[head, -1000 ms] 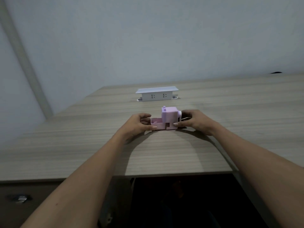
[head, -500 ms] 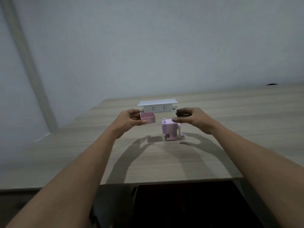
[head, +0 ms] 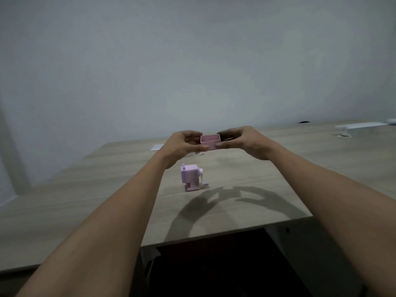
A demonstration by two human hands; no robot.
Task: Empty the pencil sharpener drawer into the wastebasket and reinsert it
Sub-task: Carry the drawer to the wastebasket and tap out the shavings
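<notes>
The small pink drawer [head: 210, 142] is held up in the air above the desk, open side up. My left hand [head: 184, 145] grips its left end and my right hand [head: 244, 142] grips its right end. Below and a little to the left, the lilac pencil sharpener [head: 191, 177] stands upright on the wooden desk [head: 107, 200], with its crank on the right and an empty slot at its base. No wastebasket is in view.
A white power socket block [head: 157, 147] sits behind my left hand, mostly hidden. Another white socket block [head: 360, 126] lies at the far right. The desk's front edge runs below my arms, with a dark gap [head: 214, 264] under it.
The drawer came out of the sharpener in my left hand and rose. My right hand left the sharpener and took hold of the drawer's right end. The view tilted up.
</notes>
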